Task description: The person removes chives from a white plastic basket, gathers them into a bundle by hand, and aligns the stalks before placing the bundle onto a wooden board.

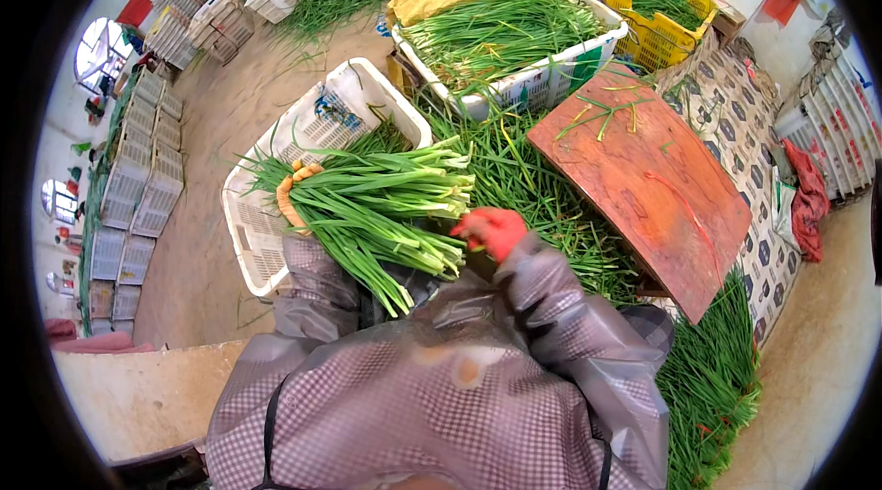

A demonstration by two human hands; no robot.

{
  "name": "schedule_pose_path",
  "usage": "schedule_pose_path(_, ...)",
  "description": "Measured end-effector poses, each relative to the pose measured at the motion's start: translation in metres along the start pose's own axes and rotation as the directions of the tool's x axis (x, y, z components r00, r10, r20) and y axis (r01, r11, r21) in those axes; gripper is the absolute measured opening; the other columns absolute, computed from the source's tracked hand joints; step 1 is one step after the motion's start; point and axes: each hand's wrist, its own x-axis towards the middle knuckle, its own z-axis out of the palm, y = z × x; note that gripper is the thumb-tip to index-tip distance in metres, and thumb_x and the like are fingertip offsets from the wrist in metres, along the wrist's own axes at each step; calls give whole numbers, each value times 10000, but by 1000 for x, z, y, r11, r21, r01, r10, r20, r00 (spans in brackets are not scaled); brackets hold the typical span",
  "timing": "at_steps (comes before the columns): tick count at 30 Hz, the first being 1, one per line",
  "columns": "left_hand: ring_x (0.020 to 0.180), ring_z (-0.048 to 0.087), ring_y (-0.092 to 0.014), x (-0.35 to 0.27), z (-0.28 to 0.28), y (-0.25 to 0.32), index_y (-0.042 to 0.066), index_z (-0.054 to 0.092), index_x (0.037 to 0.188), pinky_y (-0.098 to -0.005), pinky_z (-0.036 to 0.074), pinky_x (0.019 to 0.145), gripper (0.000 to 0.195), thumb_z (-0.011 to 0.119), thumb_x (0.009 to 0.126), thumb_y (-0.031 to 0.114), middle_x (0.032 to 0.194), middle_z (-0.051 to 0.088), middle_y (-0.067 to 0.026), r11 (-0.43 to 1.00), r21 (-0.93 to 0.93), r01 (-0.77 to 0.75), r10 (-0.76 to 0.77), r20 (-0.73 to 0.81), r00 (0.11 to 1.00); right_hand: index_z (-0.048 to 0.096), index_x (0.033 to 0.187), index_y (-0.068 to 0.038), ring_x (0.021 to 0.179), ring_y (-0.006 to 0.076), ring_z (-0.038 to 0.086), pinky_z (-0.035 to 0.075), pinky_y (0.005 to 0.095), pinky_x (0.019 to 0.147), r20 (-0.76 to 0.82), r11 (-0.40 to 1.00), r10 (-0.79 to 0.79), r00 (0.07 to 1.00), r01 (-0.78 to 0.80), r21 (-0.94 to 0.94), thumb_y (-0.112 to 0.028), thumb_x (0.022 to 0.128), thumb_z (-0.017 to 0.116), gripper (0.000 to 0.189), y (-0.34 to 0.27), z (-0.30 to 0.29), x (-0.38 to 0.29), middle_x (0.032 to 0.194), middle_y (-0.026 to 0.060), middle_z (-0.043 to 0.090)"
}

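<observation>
A thick bunch of leafy green stalks, likely garlic chives, lies across my lap with its pale cut ends to the right. My left hand, in an orange-tan glove, grips the bunch near its leafy end. Beside the pale ends is my right hand in a red glove, fingers curled; whether they pinch anything is too blurred to tell. Under the bunch at left stands a white plastic crate with more greens inside. Loose green stalks lie heaped beyond my right hand.
A reddish wooden board rests at right, with a red string on it. Ahead are a full white crate and a yellow crate. More greens lie at lower right. Stacked crates line the left.
</observation>
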Motion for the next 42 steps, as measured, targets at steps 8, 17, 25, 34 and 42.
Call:
schedule_pose_path(8,922,600,-223,-5,4,-3,-4,644,996,-358,430,1007,251,640,774,113,850,665,-68,999,33,-17,20,-105,994,320,1415,-13,1278,307,445,352,357,1065,-65,630,-131,989,32,-776,-399,733,757,897,22,-109,-13,1387,220,437)
schedule_pose_path(17,838,626,-236,5,1,-8,-25,634,967,-366,450,994,221,620,775,83,837,669,-111,993,39,-115,120,-181,976,688,955,-39,454,96,437,355,260,394,-408,998,59,911,-61,7,-235,888,577,235,19,-83,13,606,29,545)
schedule_pose_path(25,846,635,-216,8,26,-28,14,609,1011,-391,447,998,227,607,796,87,841,665,-83,976,68,-209,214,-87,973,684,982,-43,480,95,497,394,254,449,-46,991,116,992,-113,70,-292,868,671,274,-28,15,6,597,8,575)
schedule_pose_path(34,916,624,-212,6,22,-22,60,628,1007,-410,406,1035,208,636,800,42,878,668,-53,975,140,-172,187,-103,977,680,915,-34,446,78,475,364,228,399,-115,992,97,989,-105,-64,-221,872,658,194,-28,11,-27,566,8,564)
schedule_pose_path(42,920,628,-210,11,25,-25,72,616,1016,-406,415,1027,218,635,802,37,874,665,-49,967,167,-194,209,-78,975,681,1075,-102,858,240,662,511,340,776,-516,29,-4,857,-515,-857,-315,828,649,327,36,-148,-40,913,150,683)
